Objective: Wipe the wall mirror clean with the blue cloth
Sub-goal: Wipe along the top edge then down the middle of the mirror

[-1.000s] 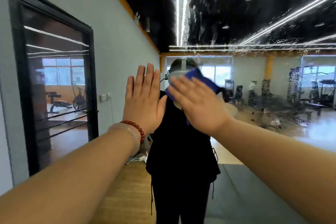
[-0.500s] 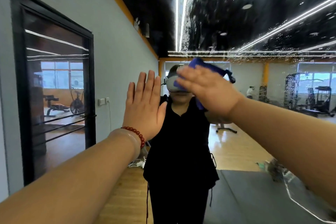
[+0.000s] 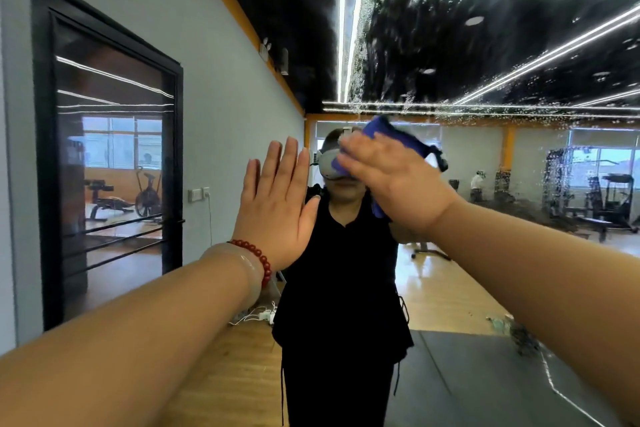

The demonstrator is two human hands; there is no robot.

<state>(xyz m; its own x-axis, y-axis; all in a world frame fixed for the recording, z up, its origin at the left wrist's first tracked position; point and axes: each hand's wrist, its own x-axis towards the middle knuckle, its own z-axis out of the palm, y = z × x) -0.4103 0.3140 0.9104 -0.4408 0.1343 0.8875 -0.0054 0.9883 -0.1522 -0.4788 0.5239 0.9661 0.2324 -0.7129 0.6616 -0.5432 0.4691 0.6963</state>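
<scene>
flattening the crumpled blue cloth [image 3: 394, 135] on the droplet-spattered wall mirror [image 3: 485, 55] with the right hand [image 3: 391, 180], grip wide; bracing the straight-fingered left hand [image 3: 277, 204] beside it, likely for balance.

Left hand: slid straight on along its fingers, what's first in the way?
Looks free. The left hand lies flat, fingers up, with only mirror above; the right hand and cloth sit off to its right. Depth is unclear.
</scene>
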